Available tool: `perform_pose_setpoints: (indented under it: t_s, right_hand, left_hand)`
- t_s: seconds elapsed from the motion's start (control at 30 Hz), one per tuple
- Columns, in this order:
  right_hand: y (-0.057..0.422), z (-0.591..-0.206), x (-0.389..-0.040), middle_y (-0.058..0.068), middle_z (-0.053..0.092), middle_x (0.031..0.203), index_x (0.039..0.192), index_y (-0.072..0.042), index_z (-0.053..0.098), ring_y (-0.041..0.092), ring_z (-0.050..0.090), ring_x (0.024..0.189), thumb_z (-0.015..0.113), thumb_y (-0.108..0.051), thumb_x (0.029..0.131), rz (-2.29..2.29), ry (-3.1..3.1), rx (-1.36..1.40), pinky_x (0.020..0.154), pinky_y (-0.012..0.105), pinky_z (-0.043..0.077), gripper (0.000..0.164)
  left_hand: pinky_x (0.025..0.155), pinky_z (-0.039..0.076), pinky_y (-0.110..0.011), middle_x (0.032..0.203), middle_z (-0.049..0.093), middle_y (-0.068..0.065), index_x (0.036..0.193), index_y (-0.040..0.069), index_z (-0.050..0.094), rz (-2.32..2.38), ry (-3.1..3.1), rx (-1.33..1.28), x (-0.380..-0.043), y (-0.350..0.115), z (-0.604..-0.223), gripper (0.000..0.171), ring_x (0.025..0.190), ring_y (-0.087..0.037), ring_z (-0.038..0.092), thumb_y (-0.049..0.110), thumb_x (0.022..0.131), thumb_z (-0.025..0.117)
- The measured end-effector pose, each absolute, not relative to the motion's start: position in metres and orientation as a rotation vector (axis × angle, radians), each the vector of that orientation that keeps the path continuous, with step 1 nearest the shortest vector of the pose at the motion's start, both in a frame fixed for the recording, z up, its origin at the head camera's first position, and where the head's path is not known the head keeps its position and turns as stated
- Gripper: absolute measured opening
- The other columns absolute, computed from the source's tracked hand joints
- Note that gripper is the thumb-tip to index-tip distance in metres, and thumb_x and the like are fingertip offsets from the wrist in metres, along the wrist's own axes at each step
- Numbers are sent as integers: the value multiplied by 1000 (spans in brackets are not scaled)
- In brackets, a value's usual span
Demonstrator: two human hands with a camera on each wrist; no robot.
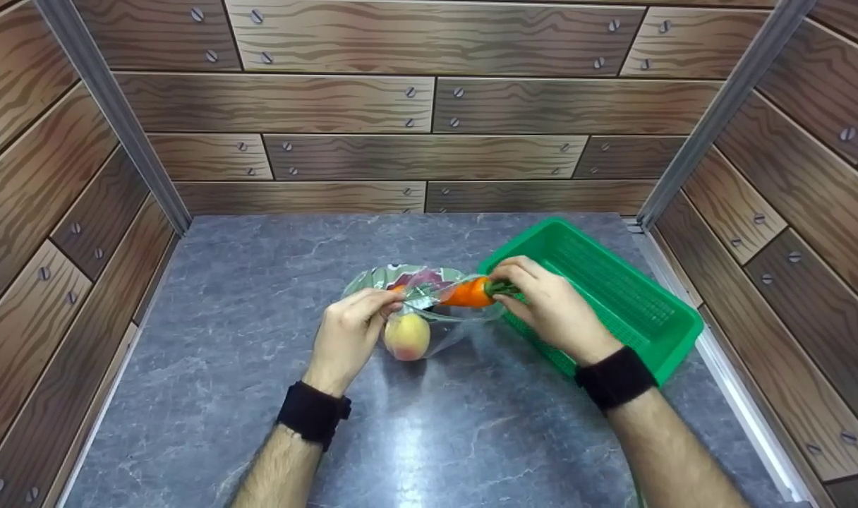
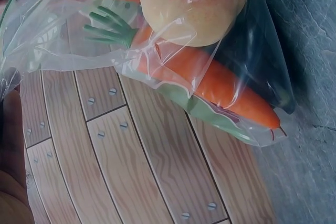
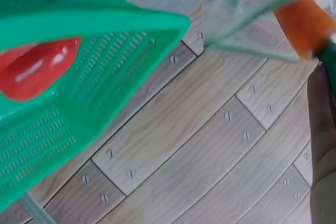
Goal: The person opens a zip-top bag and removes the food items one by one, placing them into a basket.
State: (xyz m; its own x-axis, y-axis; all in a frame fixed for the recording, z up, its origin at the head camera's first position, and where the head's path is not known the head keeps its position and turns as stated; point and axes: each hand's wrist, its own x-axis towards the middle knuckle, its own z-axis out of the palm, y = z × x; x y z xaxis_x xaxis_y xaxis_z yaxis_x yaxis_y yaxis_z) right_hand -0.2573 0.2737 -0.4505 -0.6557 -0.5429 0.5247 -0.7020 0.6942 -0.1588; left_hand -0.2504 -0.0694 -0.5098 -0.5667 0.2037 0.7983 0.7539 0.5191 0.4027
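Observation:
My left hand (image 1: 348,331) pinches the rim of a clear plastic bag (image 1: 454,339) between thumb and fingers. By its green top, my right hand (image 1: 552,307) grips an orange carrot (image 1: 468,293), whose tip end lies at the bag's mouth, behind the clear film. Inside the bag, a yellow-red peach (image 1: 407,336) shows at the front. The left wrist view shows a second carrot (image 2: 210,80) below the peach in the bag, and a long dark item (image 2: 257,61) beside it, its kind unclear. Bag film blurs some of the contents.
A green plastic basket (image 1: 672,321) stands at the right, partly behind my right hand. In the right wrist view, a glossy red item (image 3: 39,69) lies in it, partly cut off. Wood-patterned walls (image 1: 429,106) enclose the grey marbled table (image 1: 210,339).

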Motion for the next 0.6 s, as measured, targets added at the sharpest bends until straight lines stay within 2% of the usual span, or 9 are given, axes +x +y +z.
perform_pose_setpoints:
  t_s: [0.17, 0.27, 0.5, 0.6]
  right_hand:
    - [290, -444, -253, 5, 83, 127, 125, -13, 80, 22, 85, 104, 99, -9, 96, 344, -2432, 935, 84, 40, 74, 34]
    - [298, -441, -252, 5, 84, 126, 124, -14, 82, 22, 85, 102, 99, -10, 95, 336, -2445, 906, 84, 39, 74, 34]
    - [320, -435, -252, 7, 83, 125, 122, -10, 81, 21, 86, 106, 97, 0, 94, 436, -2444, 907, 88, 36, 75, 34]
    - [329, -433, -251, 7, 83, 124, 122, -9, 80, 20, 86, 105, 97, 3, 93, 459, -2438, 889, 90, 30, 73, 35]
  left_hand:
    - [90, 74, -30, 109, 91, -5, 115, 7, 90, -1010, -2062, -761, -251, -72, -508, 15, 98, -21, 89, 9, 101, 90]
    - [91, 73, -30, 109, 91, -6, 116, 7, 90, -1009, -2076, -749, -251, -73, -508, 15, 98, -22, 89, 10, 101, 89]
    - [87, 73, -29, 108, 91, -5, 116, 7, 90, -995, -2068, -740, -251, -75, -508, 15, 96, -21, 89, 9, 101, 90]
    - [86, 73, -29, 108, 91, -5, 116, 7, 90, -997, -2064, -743, -252, -76, -509, 15, 96, -21, 89, 9, 101, 89]
